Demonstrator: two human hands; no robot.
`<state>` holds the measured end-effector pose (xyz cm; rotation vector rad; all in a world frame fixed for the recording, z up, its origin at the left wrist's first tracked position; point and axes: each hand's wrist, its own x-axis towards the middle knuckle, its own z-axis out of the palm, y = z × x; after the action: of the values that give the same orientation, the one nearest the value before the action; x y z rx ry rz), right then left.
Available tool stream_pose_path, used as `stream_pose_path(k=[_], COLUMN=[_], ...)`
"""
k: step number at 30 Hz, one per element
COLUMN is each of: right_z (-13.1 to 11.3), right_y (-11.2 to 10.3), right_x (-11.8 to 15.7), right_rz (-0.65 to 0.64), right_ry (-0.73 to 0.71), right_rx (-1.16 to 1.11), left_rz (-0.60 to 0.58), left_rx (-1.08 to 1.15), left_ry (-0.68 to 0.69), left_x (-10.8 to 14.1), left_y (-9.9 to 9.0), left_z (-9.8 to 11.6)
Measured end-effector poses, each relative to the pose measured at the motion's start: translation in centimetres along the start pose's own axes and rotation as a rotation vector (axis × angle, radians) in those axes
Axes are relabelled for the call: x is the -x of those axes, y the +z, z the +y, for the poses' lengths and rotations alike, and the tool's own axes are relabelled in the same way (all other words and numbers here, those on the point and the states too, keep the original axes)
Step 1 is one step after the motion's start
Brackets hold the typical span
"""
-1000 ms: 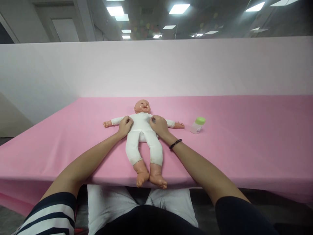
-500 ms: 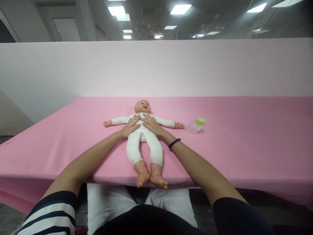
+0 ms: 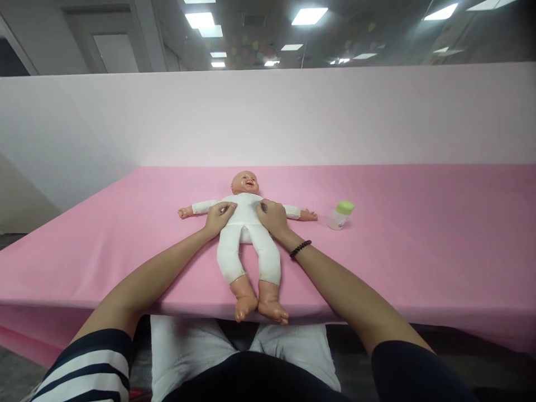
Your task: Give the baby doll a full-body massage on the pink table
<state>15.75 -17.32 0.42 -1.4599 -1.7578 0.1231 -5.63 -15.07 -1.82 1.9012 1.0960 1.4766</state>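
A baby doll (image 3: 245, 211) in a white cloth body lies on its back on the pink-covered table. Its head points away from me, its arms are spread wide and its bare feet reach the near table edge. My left hand (image 3: 218, 218) is curled into a loose fist against the left side of the doll's chest. On the other side of the chest, my right hand (image 3: 274, 218) is curled the same way, covering part of the doll's upper arm. I see nothing inside either fist. A dark beaded bracelet (image 3: 300, 248) is around my right wrist.
A small clear bottle with a green cap (image 3: 341, 215) stands on the pink cloth (image 3: 419, 240), just right of the doll's hand. Behind the table rises a white partition (image 3: 293, 117). My legs are below the near table edge.
My hands lay flat with fingers together over the middle of the doll's chest. They have now drawn apart to its two sides and curled up. The doll and bottle have stayed put.
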Motion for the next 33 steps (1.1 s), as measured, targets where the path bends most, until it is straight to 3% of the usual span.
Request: stream_pose_path(k=[3,6,11,14,18,24,29,31,33], right_z=[0.6,1.2,2.0,1.9,1.3,0.4,-0.6,-0.6,-0.4], right_y=[0.6,1.0,1.0,0.9,1.0,0.4,-1.0,-1.2,-1.1], right_x=[0.0,-0.2,-0.8,-1.3,-1.5,-0.9,-0.3,-0.3,-0.3], right_rz=[0.007,-0.089,-0.336,-0.439,-0.488,-0.372,-0.162,-0.104,-0.070], right_ry=[-0.171,-0.297,-0.334,-0.293,-0.135,0.053,0.035,0.015,-0.035], right_rx=[-0.186,-0.352,-0.328,-0.213,-0.073,-0.019,0.125,0.131,0.048], left_rz=[-0.090,-0.254,-0.484,-0.538,-0.470,-0.307,-0.042,-0.020,-0.077], left_rx=[0.002,0.005,-0.128,-0.224,-0.257,-0.207,-0.175,-0.111,-0.029], left_ry=[0.124,0.204,0.256,0.230,0.049,-0.196,-0.114,-0.054,-0.003], left_x=[0.5,0.5,-0.5,-1.0,-1.2,-0.9,0.0,0.3,0.4], left_y=[-0.1,-0.3,-0.8,-1.0,-0.8,-0.2,-0.2,-0.2,-0.3], left_z=[1.0,1.1,0.1,-0.5,-1.0,-1.3,0.0,0.7,1.2])
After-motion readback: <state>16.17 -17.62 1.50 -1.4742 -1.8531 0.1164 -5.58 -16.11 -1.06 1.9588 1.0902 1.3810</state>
